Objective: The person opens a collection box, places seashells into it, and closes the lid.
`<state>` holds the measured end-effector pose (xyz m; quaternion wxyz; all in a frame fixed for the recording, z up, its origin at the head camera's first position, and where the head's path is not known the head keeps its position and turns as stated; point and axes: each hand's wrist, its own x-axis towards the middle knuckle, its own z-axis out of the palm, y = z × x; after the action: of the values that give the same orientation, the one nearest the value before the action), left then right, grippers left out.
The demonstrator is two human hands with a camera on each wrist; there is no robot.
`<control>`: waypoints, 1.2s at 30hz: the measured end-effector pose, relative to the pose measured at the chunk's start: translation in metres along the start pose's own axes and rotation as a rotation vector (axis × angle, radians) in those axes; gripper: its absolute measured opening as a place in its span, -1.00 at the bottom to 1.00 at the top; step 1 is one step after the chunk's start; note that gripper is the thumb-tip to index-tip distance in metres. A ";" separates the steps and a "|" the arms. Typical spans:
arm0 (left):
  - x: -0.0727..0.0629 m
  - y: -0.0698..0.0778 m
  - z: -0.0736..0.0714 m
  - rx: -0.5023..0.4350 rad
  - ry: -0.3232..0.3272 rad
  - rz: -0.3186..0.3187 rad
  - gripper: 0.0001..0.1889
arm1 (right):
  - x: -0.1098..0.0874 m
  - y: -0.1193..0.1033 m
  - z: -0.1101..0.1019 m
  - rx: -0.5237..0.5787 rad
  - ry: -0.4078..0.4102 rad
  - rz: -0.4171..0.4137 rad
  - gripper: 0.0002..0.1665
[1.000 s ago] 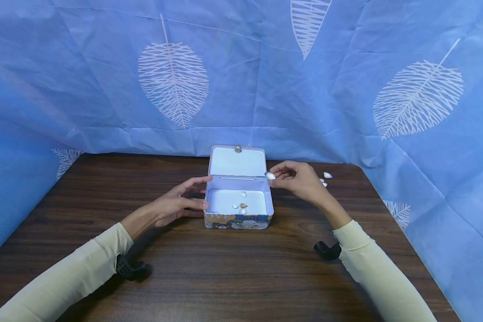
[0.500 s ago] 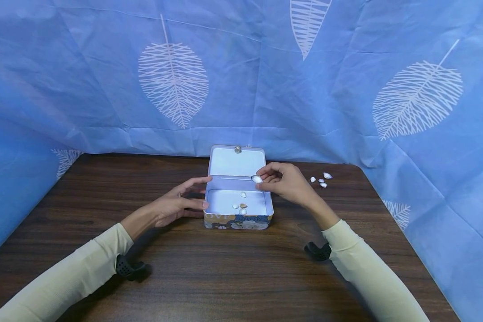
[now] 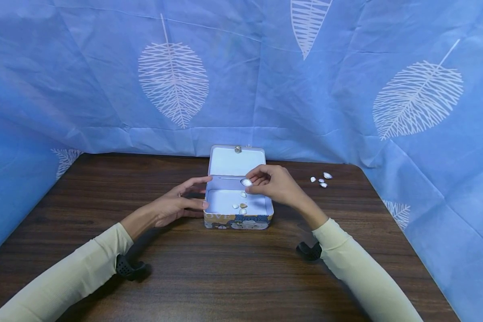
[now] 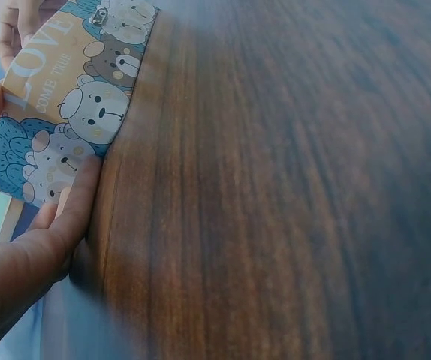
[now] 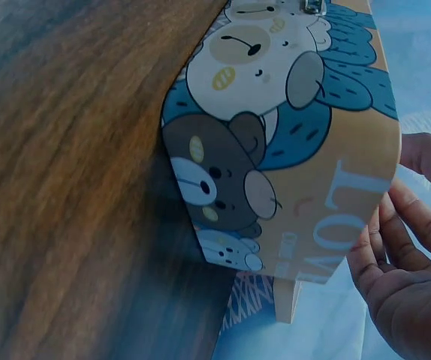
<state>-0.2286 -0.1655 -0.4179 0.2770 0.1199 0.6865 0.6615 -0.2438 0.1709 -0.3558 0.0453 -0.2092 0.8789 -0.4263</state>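
A small tin box [image 3: 221,222] with printed bears stands on the table, its hinged lid [image 3: 237,162] raised at the back. My left hand [image 3: 169,205] rests against the box's left wall, thumb near the front corner and index finger near the back one. Between the thumb and fingers of my right hand [image 3: 279,185] a white seashell [image 3: 246,182] is pinched, over the back right part of the box. Several small shells [image 3: 243,211] lie on the box floor, one of them brownish [image 3: 243,205]. In the right wrist view the box wall [image 5: 223,195] hides the held shell.
To the right of the box, several more shells [image 3: 327,175] lie near the back edge of the dark wooden table [image 3: 241,273]. A blue curtain [image 3: 233,71] with white leaf prints hangs behind and at both sides. A metal clasp [image 3: 238,149] sits on the lid's top edge.
My right hand has moved left with the seashell, from beside the box's right rim to over its inside. The left hand and the box have stayed put.
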 end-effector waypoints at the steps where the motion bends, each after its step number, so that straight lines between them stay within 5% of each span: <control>1: 0.000 0.000 0.000 0.000 0.001 -0.002 -0.05 | 0.001 -0.001 0.001 0.002 -0.004 0.001 -0.65; 16: 0.001 0.000 0.001 -0.015 0.000 -0.009 -0.05 | 0.009 -0.001 0.014 -0.006 -0.045 0.003 -0.60; 36: 0.001 0.000 0.000 -0.017 0.001 -0.002 -0.04 | -0.011 0.006 -0.004 0.012 -0.008 -0.013 -0.57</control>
<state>-0.2289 -0.1649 -0.4183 0.2782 0.1163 0.6813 0.6671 -0.2370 0.1822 -0.3591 0.0471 -0.2164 0.8747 -0.4310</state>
